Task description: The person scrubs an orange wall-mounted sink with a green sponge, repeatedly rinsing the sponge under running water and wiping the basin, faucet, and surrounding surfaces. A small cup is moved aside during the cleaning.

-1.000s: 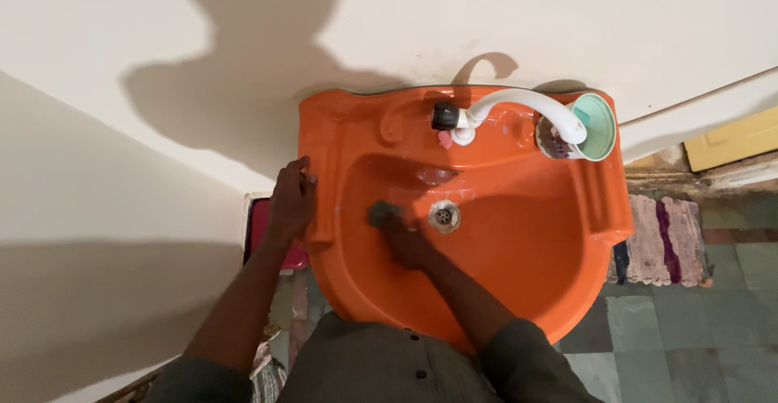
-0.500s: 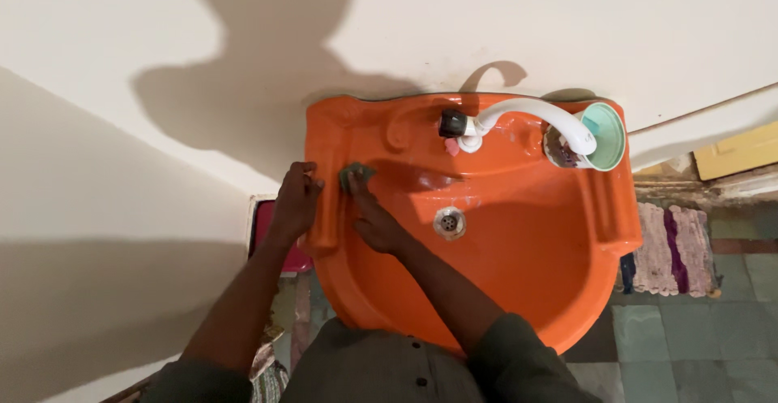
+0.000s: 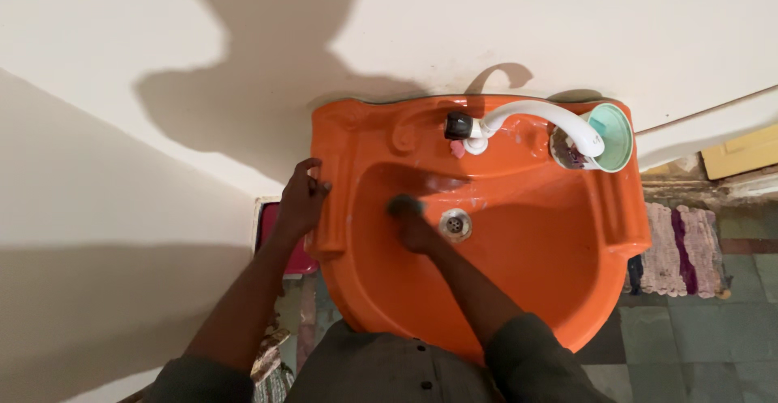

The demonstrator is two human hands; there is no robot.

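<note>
2 hands | right hand (image 3: pixel 415 229) grip closed on dark scrub pad (image 3: pixel 404 204) | left hand (image 3: pixel 301 200) grip clasps glossy orange basin (image 3: pixel 567 241) rim

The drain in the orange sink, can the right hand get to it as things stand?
Probably yes. The right hand presses a dark scrub pad in the basin just left of the drain, with nothing between them.

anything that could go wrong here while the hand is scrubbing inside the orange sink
The cup sits right at the sink's back corner under the white tap spout; a wide sweep might knock it off. The right hand presses the scrub pad close to the drain, so knuckles could scrape it. The left hand grips a rim that may be slippery.
</note>
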